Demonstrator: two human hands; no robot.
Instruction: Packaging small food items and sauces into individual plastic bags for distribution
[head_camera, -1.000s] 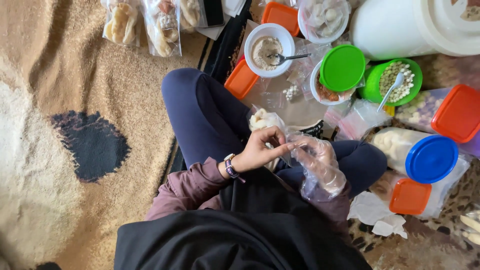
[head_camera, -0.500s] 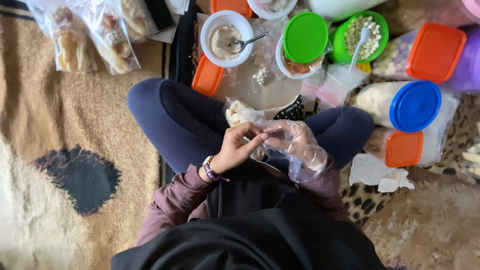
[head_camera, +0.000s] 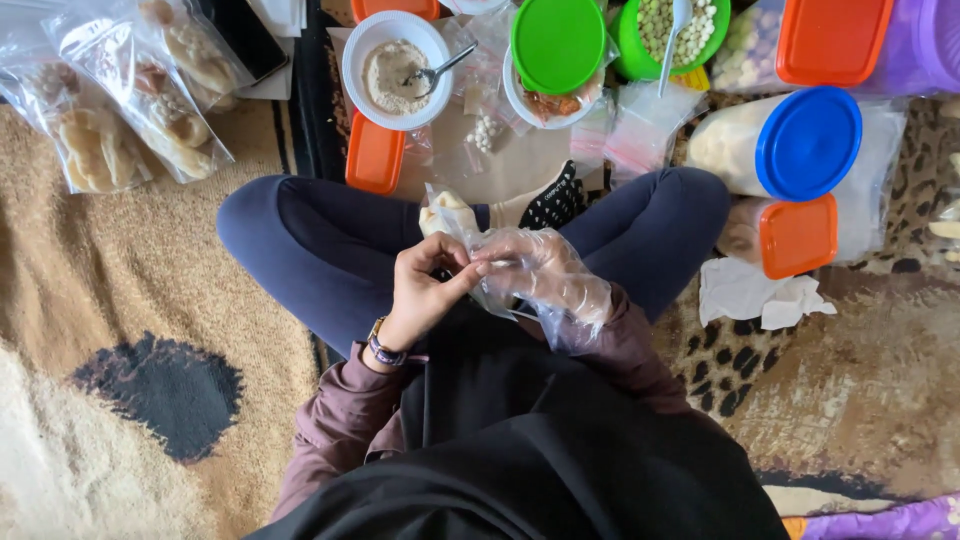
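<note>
I sit cross-legged on a rug. My left hand (head_camera: 425, 290), bare with a bracelet at the wrist, pinches the edge of the clear plastic glove on my right hand (head_camera: 540, 275). The gloved right hand is loosely curled and touches the left fingertips above my lap. A small clear bag with pale food (head_camera: 446, 212) lies on my leg just beyond both hands. Whether either hand also grips that bag is unclear.
In front of my knees stand a white bowl of powder with a spoon (head_camera: 395, 62), a green-lidded bowl (head_camera: 556, 45), a green bowl of beans (head_camera: 680, 30), tubs with blue (head_camera: 808, 142) and orange (head_camera: 796, 235) lids. Bagged pastries (head_camera: 130, 100) lie far left, a tissue (head_camera: 750, 293) right.
The view has shifted so the containers sit higher and closer. My hands stay together over my lap, the left fingers still working at the glove on the right hand.
</note>
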